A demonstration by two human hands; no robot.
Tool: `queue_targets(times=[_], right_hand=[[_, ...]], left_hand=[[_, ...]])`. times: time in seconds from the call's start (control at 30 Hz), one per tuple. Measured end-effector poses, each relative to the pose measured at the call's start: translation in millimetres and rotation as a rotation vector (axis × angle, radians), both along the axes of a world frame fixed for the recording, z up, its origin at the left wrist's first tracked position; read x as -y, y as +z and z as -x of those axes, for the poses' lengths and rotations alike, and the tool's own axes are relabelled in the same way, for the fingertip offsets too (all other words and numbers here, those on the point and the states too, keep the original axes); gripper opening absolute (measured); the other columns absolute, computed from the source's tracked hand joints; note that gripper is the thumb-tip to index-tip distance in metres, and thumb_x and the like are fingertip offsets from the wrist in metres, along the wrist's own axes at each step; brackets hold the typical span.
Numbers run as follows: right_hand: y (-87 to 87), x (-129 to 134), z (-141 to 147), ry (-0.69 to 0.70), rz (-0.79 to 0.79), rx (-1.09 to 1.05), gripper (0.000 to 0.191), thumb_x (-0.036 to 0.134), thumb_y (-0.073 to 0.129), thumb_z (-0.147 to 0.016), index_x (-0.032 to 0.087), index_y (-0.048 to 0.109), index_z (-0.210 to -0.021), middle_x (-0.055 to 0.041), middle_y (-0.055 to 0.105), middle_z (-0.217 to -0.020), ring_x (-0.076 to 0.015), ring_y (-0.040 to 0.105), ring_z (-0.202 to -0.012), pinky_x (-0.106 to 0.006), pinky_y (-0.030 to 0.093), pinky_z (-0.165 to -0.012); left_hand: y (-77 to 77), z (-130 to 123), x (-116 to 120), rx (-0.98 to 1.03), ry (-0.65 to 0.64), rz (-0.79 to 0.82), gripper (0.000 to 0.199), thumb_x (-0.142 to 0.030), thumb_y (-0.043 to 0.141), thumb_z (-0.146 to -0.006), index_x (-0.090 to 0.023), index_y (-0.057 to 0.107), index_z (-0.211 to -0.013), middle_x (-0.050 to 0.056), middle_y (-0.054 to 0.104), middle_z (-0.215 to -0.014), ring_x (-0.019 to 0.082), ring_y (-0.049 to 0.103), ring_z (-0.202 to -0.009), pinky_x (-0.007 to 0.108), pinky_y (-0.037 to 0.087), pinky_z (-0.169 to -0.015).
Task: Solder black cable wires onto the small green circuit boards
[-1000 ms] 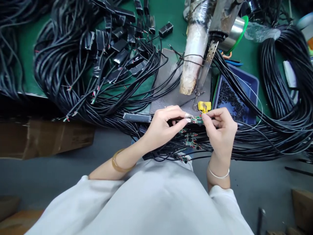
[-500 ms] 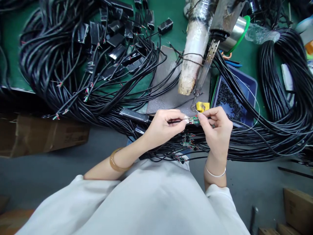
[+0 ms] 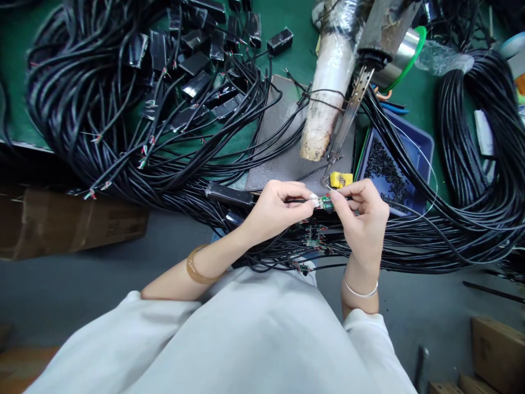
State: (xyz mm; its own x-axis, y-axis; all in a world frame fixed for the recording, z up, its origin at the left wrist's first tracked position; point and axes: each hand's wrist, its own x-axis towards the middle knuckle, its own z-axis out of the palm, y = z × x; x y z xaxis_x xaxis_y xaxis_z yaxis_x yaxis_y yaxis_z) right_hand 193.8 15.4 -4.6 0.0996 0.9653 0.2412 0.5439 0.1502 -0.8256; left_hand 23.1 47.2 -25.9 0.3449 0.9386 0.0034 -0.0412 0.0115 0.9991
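My left hand (image 3: 283, 207) pinches a black cable right at the left end of a small green circuit board (image 3: 324, 203). My right hand (image 3: 361, 210) is closed at the board's right end, with a thin solder wire (image 3: 431, 180) running to its fingertips. Just above the board, the tip of a soldering iron (image 3: 343, 127) points down beside a yellow block (image 3: 341, 180). More small green boards (image 3: 315, 241) on black cables hang below my hands. What the right hand's lower fingers hold is partly hidden.
Bundled black cables (image 3: 74, 93) cover the left of the green table (image 3: 299, 63); another coil (image 3: 459, 126) lies right. A wrapped tube (image 3: 324, 104) hangs over a grey plate (image 3: 281, 104). A blue tray (image 3: 424, 142) holds small black pieces. Cardboard boxes (image 3: 118, 219) stand below.
Both hands keep their grip at the board and have barely moved. The view has shifted slightly, so the table items appear a little displaced.
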Motion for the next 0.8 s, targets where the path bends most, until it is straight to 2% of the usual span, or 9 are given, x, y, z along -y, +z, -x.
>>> queue_targets(times=[0.13,0.33,0.53,0.67,0.73,0.8], right_hand=[[1.1,-0.6,-0.3,0.003,0.012,-0.024,0.019,0.032,0.068,-0.091,0.02,0.058,-0.079,0.0049,0.056,-0.074,-0.0039,0.052,-0.058,-0.017,0.042,-0.052],[0.9,-1.7,-0.8,0.005,0.004,-0.032,0.017,0.03,0.068,-0.09,0.021,0.059,-0.079,0.0046,0.056,-0.073,-0.0044,0.053,-0.058,-0.017,0.042,-0.051],[0.0,-2.3,-2.6,0.012,-0.007,-0.016,0.016,0.029,0.069,-0.09,0.021,0.059,-0.08,0.0052,0.057,-0.074,-0.0038,0.054,-0.058,-0.016,0.042,-0.05],[-0.6,-3.4,-1.1,0.043,-0.025,0.007,0.015,0.028,0.068,-0.09,0.021,0.061,-0.08,0.0065,0.057,-0.071,-0.0024,0.05,-0.05,-0.017,0.038,-0.044],[-1.2,-2.0,0.2,0.03,-0.066,0.041,0.009,0.025,0.067,-0.092,0.022,0.064,-0.084,0.0063,0.062,-0.072,-0.0022,0.048,-0.045,-0.018,0.037,-0.041],[-2.7,2.7,0.4,-0.047,-0.222,0.118,0.005,0.021,0.066,-0.092,0.023,0.069,-0.09,0.0041,0.069,-0.079,-0.0047,0.056,-0.049,-0.02,0.044,-0.044]], left_hand=[[1.3,-0.5,-1.5,-0.004,0.008,-0.008,0.016,-0.017,0.065,-0.076,-0.011,0.074,-0.064,0.0,0.053,-0.059,0.006,0.043,-0.054,0.018,0.03,-0.047],[3.5,-2.4,0.3,0.014,0.036,0.027,0.014,-0.017,0.066,-0.074,-0.01,0.074,-0.066,0.0,0.054,-0.06,0.006,0.046,-0.054,0.016,0.032,-0.046],[4.7,-3.2,-0.6,-0.008,0.045,-0.024,0.014,-0.012,0.063,-0.072,-0.009,0.075,-0.066,-0.003,0.05,-0.057,0.003,0.035,-0.05,0.017,0.024,-0.044],[5.9,-4.0,-2.7,0.023,0.029,0.045,0.011,-0.011,0.062,-0.067,-0.009,0.072,-0.063,-0.002,0.055,-0.057,0.002,0.031,-0.047,0.016,0.022,-0.043],[7.3,-4.3,-4.6,0.034,0.028,0.115,0.009,-0.013,0.062,-0.065,-0.01,0.071,-0.062,-0.003,0.054,-0.055,0.002,0.032,-0.047,0.016,0.023,-0.043],[9.4,-4.3,-6.9,0.047,0.035,0.185,0.009,-0.014,0.063,-0.064,-0.01,0.069,-0.059,-0.003,0.052,-0.052,0.003,0.035,-0.048,0.016,0.026,-0.045]])
